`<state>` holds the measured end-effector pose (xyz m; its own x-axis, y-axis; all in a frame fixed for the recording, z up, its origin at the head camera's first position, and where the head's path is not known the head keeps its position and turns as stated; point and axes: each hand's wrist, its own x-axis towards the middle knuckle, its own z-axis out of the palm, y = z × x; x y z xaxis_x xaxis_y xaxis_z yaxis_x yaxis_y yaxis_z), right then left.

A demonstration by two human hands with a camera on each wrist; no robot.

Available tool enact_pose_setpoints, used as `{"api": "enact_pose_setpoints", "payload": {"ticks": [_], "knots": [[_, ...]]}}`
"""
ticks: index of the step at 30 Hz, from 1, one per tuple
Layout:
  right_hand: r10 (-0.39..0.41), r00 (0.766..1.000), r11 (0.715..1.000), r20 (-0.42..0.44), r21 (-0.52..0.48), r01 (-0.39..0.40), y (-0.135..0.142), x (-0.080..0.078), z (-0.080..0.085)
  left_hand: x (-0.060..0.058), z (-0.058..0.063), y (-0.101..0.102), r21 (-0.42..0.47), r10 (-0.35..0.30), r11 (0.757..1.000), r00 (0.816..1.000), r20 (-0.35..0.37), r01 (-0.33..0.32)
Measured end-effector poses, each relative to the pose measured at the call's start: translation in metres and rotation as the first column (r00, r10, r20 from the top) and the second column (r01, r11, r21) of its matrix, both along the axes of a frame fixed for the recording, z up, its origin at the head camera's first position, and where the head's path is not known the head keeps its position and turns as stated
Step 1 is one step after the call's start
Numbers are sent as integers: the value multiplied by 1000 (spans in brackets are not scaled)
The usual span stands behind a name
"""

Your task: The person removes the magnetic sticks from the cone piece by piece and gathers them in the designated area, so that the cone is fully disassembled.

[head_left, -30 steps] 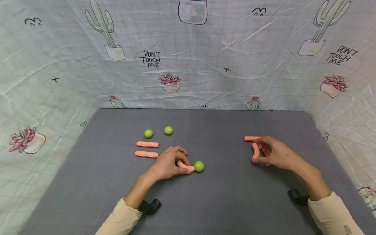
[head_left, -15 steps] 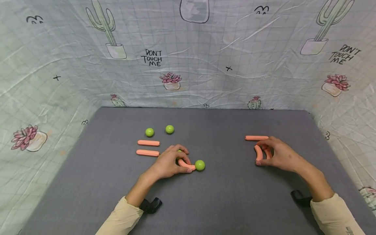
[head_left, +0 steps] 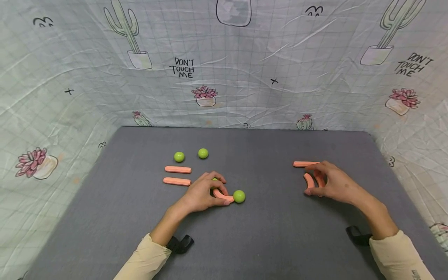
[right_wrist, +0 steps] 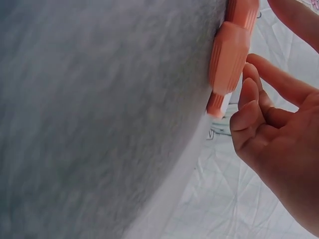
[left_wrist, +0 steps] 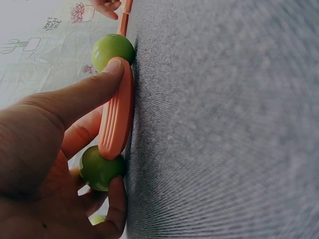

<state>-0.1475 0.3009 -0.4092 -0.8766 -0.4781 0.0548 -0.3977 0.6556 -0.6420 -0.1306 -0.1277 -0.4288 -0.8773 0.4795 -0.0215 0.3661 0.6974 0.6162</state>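
My left hand (head_left: 203, 193) pinches a curved, ridged orange toy rod (left_wrist: 117, 109), low over the grey table. A shiny green ball (head_left: 239, 196) sits at the rod's right end, by the thumb tip. At its other end is a second green ball (left_wrist: 102, 169), partly hidden under the fingers in the head view. My right hand (head_left: 332, 182) holds another curved orange rod (head_left: 309, 181) lengthwise, thumb at its near end and forefinger at its far end. Beneath those fingers lies a further curved orange rod (head_left: 319, 178), partly covered.
Two straight orange rods (head_left: 178, 169) lie left of my left hand, with two loose green balls (head_left: 203, 153) behind them. Another straight orange rod (head_left: 303, 164) lies just beyond my right fingers. A printed cloth (head_left: 238, 70) walls the grey table (head_left: 259, 237) at the back and sides.
My right hand has brought its curved rod slightly right and nearer, alongside the other curved rod. My left hand keeps its place. The head view has shifted a little.
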Motion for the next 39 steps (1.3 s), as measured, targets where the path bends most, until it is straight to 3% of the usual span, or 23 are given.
{"api": "enact_pose_setpoints", "payload": {"ticks": [7, 12, 15, 19, 27, 32, 39], "knots": [[-76, 988, 996, 134, -37, 81, -19, 0, 2, 3, 0, -1, -8, 6, 1000, 1000, 7, -6], [-112, 992, 993, 65, 33, 110, -41, 1, 5, 2, 0, -1, -12, -4, 1000, 1000, 3, 4], [-77, 997, 996, 2, 55, 77, -55, -1, 3, 1, 0, -1, -16, -18, 1000, 1000, 0, 18], [-23, 1000, 999, 3, 32, 23, -72, -3, -1, 0, 0, -2, -12, -33, 999, 999, 8, 33], [57, 994, 998, 93, -8, -56, -99, -3, -3, 0, 1, -5, 63, -78, 995, 997, 20, 77], [129, 985, 992, 114, -18, -128, -117, -2, -5, -2, 3, -9, 118, -122, 987, 990, 75, 112], [207, 961, 978, 183, -34, -205, -136, -2, -7, -4, 2, -12, 147, -122, 983, 986, 112, 105]]}}
